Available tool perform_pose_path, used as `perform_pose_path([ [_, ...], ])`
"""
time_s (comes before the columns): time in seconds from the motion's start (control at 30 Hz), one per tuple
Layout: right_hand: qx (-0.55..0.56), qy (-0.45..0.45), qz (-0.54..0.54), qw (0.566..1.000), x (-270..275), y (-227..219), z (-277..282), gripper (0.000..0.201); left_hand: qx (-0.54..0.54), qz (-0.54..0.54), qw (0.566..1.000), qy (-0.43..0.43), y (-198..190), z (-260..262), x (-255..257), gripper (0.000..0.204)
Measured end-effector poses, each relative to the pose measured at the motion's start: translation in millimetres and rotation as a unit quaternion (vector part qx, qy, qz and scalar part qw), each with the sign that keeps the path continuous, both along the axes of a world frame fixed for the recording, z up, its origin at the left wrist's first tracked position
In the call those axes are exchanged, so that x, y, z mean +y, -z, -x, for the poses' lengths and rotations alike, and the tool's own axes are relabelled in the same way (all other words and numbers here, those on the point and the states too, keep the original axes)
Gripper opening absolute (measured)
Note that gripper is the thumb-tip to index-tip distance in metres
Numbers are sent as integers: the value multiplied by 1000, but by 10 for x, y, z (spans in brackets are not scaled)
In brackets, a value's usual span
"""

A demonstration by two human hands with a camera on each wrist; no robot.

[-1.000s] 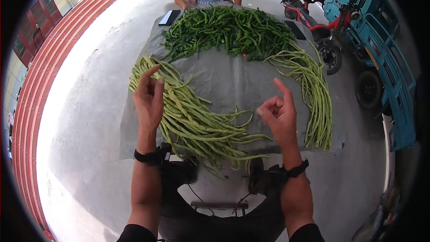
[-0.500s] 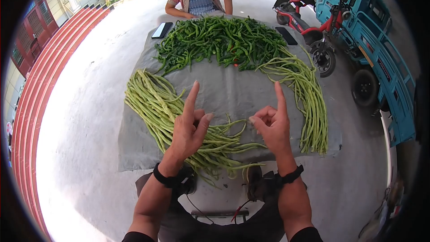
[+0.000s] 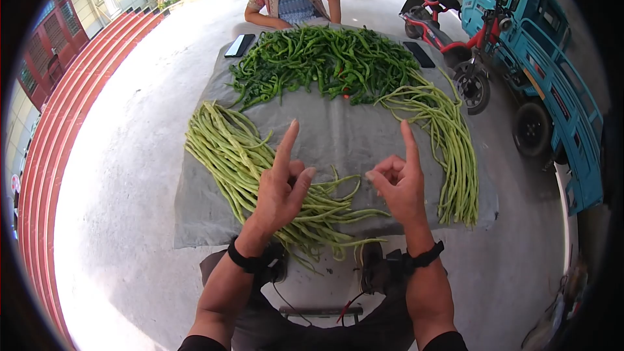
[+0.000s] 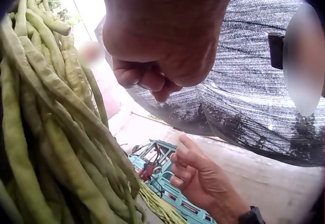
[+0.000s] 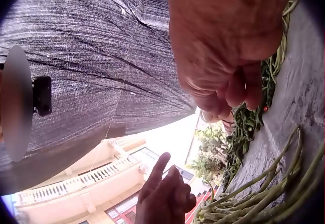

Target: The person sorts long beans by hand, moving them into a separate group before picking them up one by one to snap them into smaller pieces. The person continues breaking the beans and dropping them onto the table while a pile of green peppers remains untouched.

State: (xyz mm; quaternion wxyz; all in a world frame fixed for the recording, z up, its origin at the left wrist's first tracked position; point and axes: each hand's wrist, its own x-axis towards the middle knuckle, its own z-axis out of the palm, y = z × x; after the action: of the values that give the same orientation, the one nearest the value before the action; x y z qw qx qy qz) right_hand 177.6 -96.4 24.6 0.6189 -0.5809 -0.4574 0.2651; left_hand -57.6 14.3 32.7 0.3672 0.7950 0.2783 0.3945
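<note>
My left hand (image 3: 281,190) is raised over the larger bundle of long green beans (image 3: 224,149), its index finger pointing away from me, its other fingers curled in and its thumb apart. Nothing is in its grasp. To the right, my right hand (image 3: 402,185) takes a matching pose above the grey cloth (image 3: 318,130), also holding nothing. A smaller bundle of long beans (image 3: 458,175) lies at the cloth's right side. Green chili peppers (image 3: 331,58) are heaped along the far side. In the left wrist view, bean pods (image 4: 56,112) fill the left side beside the left hand.
A person (image 3: 292,0) sits across the cloth-covered surface. Two phones lie near the far corners, one at left (image 3: 240,45) and one at right (image 3: 419,54). A red electric bike (image 3: 448,36) and a blue three-wheeled truck (image 3: 539,58) stand to the right; red steps (image 3: 84,104) run along the left.
My left hand has moved right and toward my right hand, with its index finger now pointing forward. The right hand keeps nearly the same place. The head view has tilted up slightly.
</note>
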Motion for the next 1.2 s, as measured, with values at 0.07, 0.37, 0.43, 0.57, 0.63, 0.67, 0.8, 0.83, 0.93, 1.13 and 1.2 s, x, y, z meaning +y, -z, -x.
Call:
perform_pose_path([
  [0.07,1,0,-1,1000,0,-6,2,108,2,4,1000,0,15,-6,1,83],
  [0.37,-7,2,6,1000,-5,-10,-14,105,-3,14,1000,5,50,-28,1,83],
  [0.43,-7,2,8,1000,-12,-18,-13,105,-7,21,1000,8,41,-38,-10,83],
  [0.57,-23,-5,12,1000,-20,-6,-38,104,-8,30,999,7,27,-49,-18,82],
  [0.63,-28,-10,13,999,-21,-5,-48,105,-9,27,1000,9,31,-48,-17,81],
  [0.67,-26,-10,13,1000,-22,-4,-49,105,-9,26,1000,10,35,-48,-16,81],
  [0.8,-23,-11,15,1000,-26,-11,-47,105,-14,36,999,18,39,-50,-18,81],
  [0.83,-18,-6,12,1000,-22,-6,-41,104,-13,37,999,17,34,-50,-21,81],
  [0.93,-11,5,4,1000,-11,14,-26,104,-12,35,999,18,24,-48,-24,80],
  [1.13,-13,2,1,1000,-1,39,-35,104,-5,37,999,17,17,-45,-31,81],
  [1.2,-16,2,4,1000,-2,23,-28,104,-7,38,999,19,23,-47,-30,81],
])
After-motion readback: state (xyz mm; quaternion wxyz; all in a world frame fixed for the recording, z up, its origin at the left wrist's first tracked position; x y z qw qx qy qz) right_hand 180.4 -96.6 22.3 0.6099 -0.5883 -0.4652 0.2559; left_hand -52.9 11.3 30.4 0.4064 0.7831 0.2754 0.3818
